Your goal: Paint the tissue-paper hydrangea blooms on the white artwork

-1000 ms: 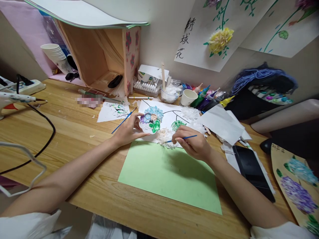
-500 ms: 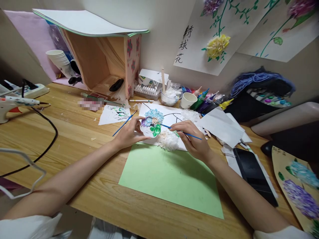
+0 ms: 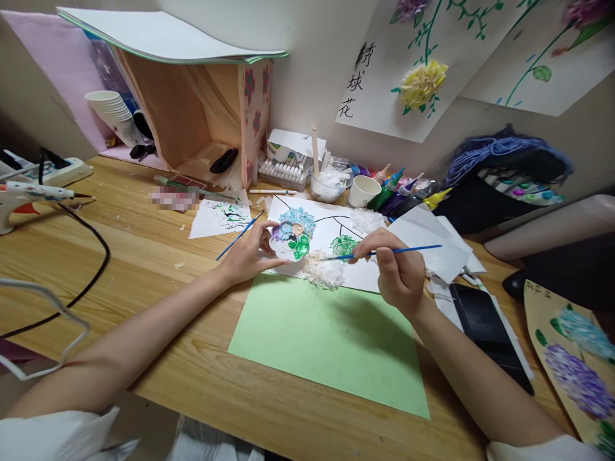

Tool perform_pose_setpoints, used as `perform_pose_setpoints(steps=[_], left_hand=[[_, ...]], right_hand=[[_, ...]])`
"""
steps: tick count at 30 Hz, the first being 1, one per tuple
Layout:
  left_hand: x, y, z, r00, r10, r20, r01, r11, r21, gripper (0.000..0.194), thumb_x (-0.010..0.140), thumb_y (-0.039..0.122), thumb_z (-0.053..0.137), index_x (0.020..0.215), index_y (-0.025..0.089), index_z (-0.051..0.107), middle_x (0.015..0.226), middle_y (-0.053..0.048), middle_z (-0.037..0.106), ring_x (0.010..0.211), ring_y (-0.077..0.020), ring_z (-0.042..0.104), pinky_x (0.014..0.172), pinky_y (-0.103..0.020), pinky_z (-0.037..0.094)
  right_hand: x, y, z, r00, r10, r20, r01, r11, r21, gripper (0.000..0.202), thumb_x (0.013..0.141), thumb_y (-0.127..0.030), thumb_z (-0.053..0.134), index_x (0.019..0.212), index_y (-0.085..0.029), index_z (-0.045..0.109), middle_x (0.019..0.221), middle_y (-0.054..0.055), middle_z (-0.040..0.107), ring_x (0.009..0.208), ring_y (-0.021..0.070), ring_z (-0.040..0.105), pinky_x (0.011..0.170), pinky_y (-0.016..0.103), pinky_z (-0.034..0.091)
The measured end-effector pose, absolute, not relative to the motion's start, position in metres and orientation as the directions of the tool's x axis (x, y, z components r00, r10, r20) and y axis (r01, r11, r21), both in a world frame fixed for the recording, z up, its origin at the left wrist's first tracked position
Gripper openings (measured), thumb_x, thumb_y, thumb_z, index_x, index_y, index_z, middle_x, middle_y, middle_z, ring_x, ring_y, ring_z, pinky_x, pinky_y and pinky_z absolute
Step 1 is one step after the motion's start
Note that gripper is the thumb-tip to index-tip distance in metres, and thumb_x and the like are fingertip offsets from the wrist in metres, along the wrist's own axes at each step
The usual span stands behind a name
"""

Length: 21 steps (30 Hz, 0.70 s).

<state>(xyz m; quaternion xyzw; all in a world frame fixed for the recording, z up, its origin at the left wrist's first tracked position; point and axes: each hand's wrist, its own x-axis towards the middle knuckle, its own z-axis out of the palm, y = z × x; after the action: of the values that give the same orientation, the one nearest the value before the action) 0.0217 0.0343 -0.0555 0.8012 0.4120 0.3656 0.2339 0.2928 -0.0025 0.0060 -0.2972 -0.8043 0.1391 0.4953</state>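
My left hand grips a small white paint palette, its wells smeared with purple, blue, peach and green, tilted above the paper's left end. A second blue brush lies beside that hand, its exact contact with the fingers unclear. In my right hand is a thin blue paintbrush, held nearly level. The brush tip is at a cream-white paper flower. Blue and green tufted flowers and a white one are on the white paper, with black branch lines.
Green paper lies in front of the white sheet. Behind stand a paper cup, a clear bowl and paint bottles. A glue gun is at left, a black phone at right.
My right hand has moved right and down, taking the brush tip from the palette to the cream-white flower. The green flower now shows more fully. My left hand keeps the palette nearly still.
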Motion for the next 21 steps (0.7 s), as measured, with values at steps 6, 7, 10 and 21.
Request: perform_pose_setpoints(steps=[6,7,10,21], left_hand=[[0.024,0.033,-0.053,0.386,0.844,0.373,0.484,-0.529,0.697,0.065,0.073,0.041,0.076,0.122,0.02,0.039,0.086,0.002,0.057,0.07,-0.0116,0.063,0.06,-0.022,0.052],[0.024,0.033,-0.053,0.385,0.844,0.373,0.485,-0.529,0.697,0.065,0.073,0.041,0.076,0.123,0.02,0.039,0.086,0.002,0.057,0.071,-0.0117,0.062,0.06,-0.022,0.053],[0.023,0.033,-0.053,0.383,0.845,0.373,0.486,-0.528,0.696,0.065,0.073,0.041,0.076,0.123,0.021,0.039,0.087,0.002,0.057,0.07,-0.0115,0.062,0.061,-0.023,0.053],[0.022,0.034,-0.056,0.383,0.845,0.374,0.477,-0.527,0.703,0.067,0.073,0.042,0.076,0.125,0.022,0.039,0.095,-0.001,0.059,0.075,-0.0125,0.064,0.064,-0.024,0.056]], right_hand=[[0.286,-0.008,0.007,-0.537,0.506,0.675,0.333,0.862,-0.381,0.029,0.098,-0.026,0.034,0.082,-0.019,0.057,0.065,0.004,0.061,0.06,0.0158,0.052,0.056,0.03,0.044],[0.285,-0.008,0.006,-0.548,0.5,0.671,0.345,0.866,-0.362,0.028,0.098,-0.026,0.034,0.082,-0.02,0.057,0.065,0.004,0.061,0.06,0.0161,0.052,0.056,0.03,0.044],[0.282,-0.008,0.003,-0.58,0.482,0.657,0.369,0.874,-0.316,0.027,0.098,-0.025,0.034,0.083,-0.02,0.056,0.066,0.004,0.062,0.06,0.0167,0.051,0.057,0.03,0.044],[0.279,-0.006,-0.004,-0.641,0.412,0.647,0.343,0.908,-0.239,0.02,0.097,-0.02,0.036,0.086,-0.02,0.052,0.067,0.004,0.061,0.06,0.0164,0.049,0.056,0.029,0.042]])
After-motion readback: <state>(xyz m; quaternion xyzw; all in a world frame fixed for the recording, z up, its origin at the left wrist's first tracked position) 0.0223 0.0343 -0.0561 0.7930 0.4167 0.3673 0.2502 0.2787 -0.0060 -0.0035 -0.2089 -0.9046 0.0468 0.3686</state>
